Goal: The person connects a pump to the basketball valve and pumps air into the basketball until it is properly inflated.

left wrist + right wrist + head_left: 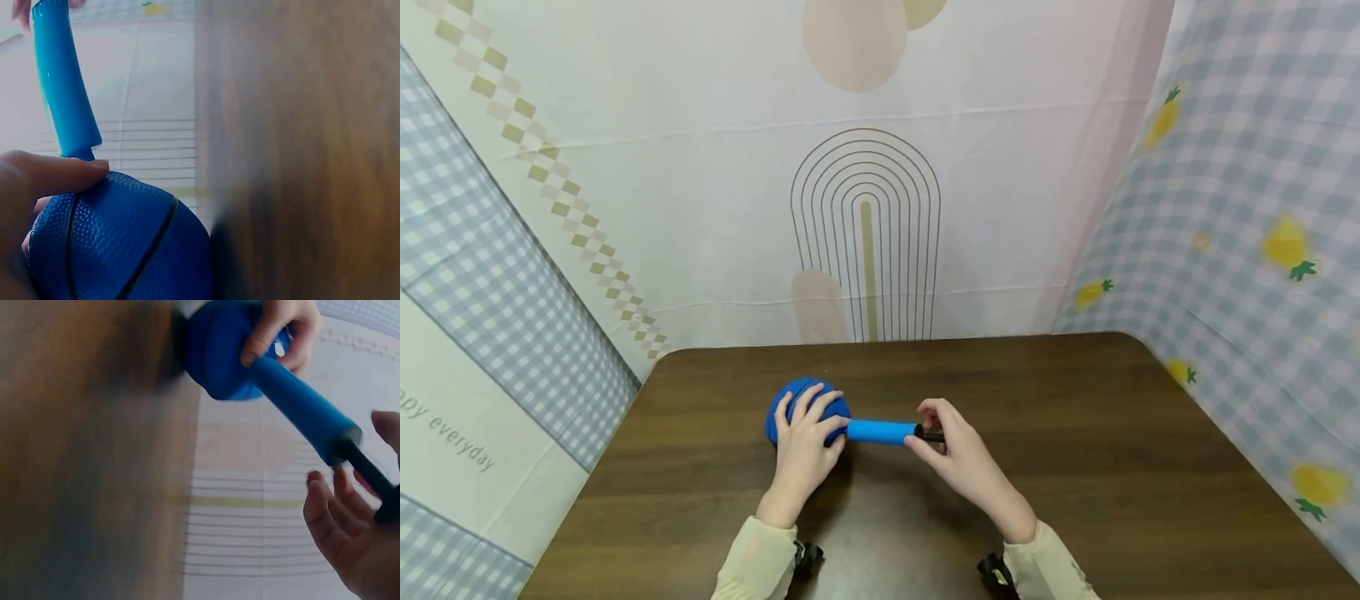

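Observation:
A blue ball (785,415) with black seams, seen closer as a ball (156,250) with pebbled skin, sits near the middle of the table. My left hand (802,440) spreads curved fingers over it, the thumb lying where the hand pump meets the ball. The hand pump (880,432) stretches level to the right, its blue barrel narrowing at the ball end. At its other end, my right hand (962,458) curves round the black handle, which sits against the palm. A stretch of black rod (369,469) shows between barrel and handle; the fingertips reach toward the barrel's end.
The brown wooden table (1112,417) has rounded far corners. Behind it hangs a pale printed cloth (722,208), with checked cloth (1247,275) at the right side and more at the left. Black straps circle both wrists.

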### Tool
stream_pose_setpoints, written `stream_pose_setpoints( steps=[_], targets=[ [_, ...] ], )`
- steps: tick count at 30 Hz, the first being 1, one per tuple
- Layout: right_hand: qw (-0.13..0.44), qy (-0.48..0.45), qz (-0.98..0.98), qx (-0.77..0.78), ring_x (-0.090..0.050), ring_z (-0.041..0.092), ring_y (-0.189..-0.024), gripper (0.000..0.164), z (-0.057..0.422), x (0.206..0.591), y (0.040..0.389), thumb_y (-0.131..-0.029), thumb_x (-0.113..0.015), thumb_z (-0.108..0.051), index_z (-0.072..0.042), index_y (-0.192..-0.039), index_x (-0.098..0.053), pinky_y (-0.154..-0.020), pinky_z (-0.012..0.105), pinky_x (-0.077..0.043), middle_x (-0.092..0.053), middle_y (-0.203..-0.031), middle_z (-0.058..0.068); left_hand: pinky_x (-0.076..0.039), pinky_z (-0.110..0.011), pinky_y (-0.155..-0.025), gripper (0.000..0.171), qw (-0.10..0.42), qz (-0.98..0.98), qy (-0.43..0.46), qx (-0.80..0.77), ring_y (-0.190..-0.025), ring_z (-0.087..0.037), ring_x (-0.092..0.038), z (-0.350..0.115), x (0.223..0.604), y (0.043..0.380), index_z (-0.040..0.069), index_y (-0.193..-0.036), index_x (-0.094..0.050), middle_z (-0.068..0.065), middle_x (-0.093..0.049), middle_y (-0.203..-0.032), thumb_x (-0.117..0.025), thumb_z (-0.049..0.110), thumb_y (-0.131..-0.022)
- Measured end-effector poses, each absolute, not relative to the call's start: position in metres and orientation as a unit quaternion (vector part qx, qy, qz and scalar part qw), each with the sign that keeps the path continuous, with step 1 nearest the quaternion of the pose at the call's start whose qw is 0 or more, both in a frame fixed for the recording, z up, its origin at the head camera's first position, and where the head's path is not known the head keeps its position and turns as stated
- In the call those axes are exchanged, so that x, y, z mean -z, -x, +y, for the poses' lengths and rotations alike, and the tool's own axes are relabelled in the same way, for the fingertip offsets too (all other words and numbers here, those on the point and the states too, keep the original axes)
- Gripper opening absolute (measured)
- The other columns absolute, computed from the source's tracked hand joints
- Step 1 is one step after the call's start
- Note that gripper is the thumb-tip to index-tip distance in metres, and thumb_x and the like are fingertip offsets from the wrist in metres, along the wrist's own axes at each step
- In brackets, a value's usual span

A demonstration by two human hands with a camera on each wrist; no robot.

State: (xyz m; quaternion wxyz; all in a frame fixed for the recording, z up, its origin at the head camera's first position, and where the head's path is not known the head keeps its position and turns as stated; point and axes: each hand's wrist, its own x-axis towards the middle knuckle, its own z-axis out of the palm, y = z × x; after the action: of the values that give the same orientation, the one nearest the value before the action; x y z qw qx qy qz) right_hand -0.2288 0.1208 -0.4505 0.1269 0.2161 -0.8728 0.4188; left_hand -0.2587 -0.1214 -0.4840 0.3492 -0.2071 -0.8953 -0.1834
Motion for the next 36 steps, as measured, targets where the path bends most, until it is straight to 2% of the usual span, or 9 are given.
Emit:
stream_pose_setpoints(
  steps=[3, 6, 10, 13, 19, 26, 36],
  targets=[
    [0.141, -0.213, -0.871, -0.419, -0.056, 0.015, -0.093, 0.047, 0.115, 0.458, 0.23, -0.082, -0.078, -0.019, -0.012, -0.12, -0.052, -0.069, 0.022, -0.054, -0.055, -0.106, 0.005, -0.021, -0.063, -0.109, 0.018, 0.351, -0.894, 0.218, 0.174, -0.13, -0.029, -0.049, -0.118, 0.484, 0.258, 0.02, -0.083, -0.078, -0.002, -0.067, -0.124, -0.086, 0.012, -0.07],
    [0.165, -0.22, -0.873, -0.402, -0.061, 0.016, -0.097, 0.05, 0.111, 0.464, 0.23, -0.078, -0.081, -0.018, -0.011, -0.12, -0.056, -0.076, 0.027, -0.056, -0.061, -0.112, 0.007, -0.021, -0.063, -0.11, 0.017, 0.35, -0.894, 0.225, 0.168, -0.13, -0.028, -0.049, -0.116, 0.484, 0.258, 0.019, -0.083, -0.078, -0.002, -0.067, -0.124, -0.086, 0.012, -0.07],
    [0.187, -0.239, -0.874, -0.379, -0.064, 0.012, -0.085, 0.039, 0.107, 0.469, 0.228, -0.079, -0.081, -0.018, -0.011, -0.113, -0.064, -0.073, 0.028, -0.054, -0.07, -0.102, 0.004, -0.021, -0.062, -0.111, 0.018, 0.344, -0.899, 0.211, 0.168, -0.131, -0.028, -0.049, -0.117, 0.483, 0.257, 0.021, -0.083, -0.078, 0.0, -0.066, -0.124, -0.086, 0.012, -0.07],
    [0.2, -0.255, -0.87, -0.373, -0.061, 0.007, -0.075, 0.032, 0.107, 0.47, 0.227, -0.08, -0.08, -0.019, -0.012, -0.109, -0.068, -0.067, 0.024, -0.051, -0.072, -0.095, 0.002, -0.021, -0.061, -0.112, 0.018, 0.335, -0.906, 0.192, 0.175, -0.132, -0.027, -0.047, -0.118, 0.482, 0.257, 0.023, -0.084, -0.078, 0.001, -0.066, -0.125, -0.085, 0.013, -0.07],
    [0.212, -0.283, -0.861, -0.366, -0.052, 0.001, -0.065, 0.028, 0.109, 0.466, 0.227, -0.081, -0.079, -0.02, -0.012, -0.106, -0.071, -0.061, 0.017, -0.045, -0.072, -0.088, -0.001, -0.02, -0.06, -0.114, 0.016, 0.314, -0.911, 0.187, 0.191, -0.133, -0.025, -0.047, -0.121, 0.479, 0.256, 0.023, -0.084, -0.078, 0.003, -0.066, -0.125, -0.086, 0.015, -0.072],
    [0.228, -0.311, -0.864, -0.324, -0.046, -0.002, -0.059, 0.028, 0.111, 0.458, 0.226, -0.08, -0.08, -0.019, -0.009, -0.104, -0.071, -0.055, 0.014, -0.039, -0.071, -0.081, -0.001, -0.02, -0.059, -0.115, 0.016, 0.313, -0.91, 0.19, 0.194, -0.133, -0.024, -0.047, -0.121, 0.476, 0.257, 0.024, -0.083, -0.078, 0.004, -0.066, -0.124, -0.086, 0.017, -0.072],
    [0.243, -0.345, -0.866, -0.268, -0.042, -0.005, -0.054, 0.029, 0.114, 0.446, 0.222, -0.078, -0.081, -0.02, -0.007, -0.103, -0.071, -0.052, 0.01, -0.037, -0.071, -0.078, 0.0, -0.022, -0.06, -0.113, 0.015, 0.323, -0.905, 0.188, 0.204, -0.132, -0.024, -0.048, -0.118, 0.48, 0.257, 0.024, -0.082, -0.078, 0.004, -0.068, -0.122, -0.085, 0.016, -0.07]
  ],
)
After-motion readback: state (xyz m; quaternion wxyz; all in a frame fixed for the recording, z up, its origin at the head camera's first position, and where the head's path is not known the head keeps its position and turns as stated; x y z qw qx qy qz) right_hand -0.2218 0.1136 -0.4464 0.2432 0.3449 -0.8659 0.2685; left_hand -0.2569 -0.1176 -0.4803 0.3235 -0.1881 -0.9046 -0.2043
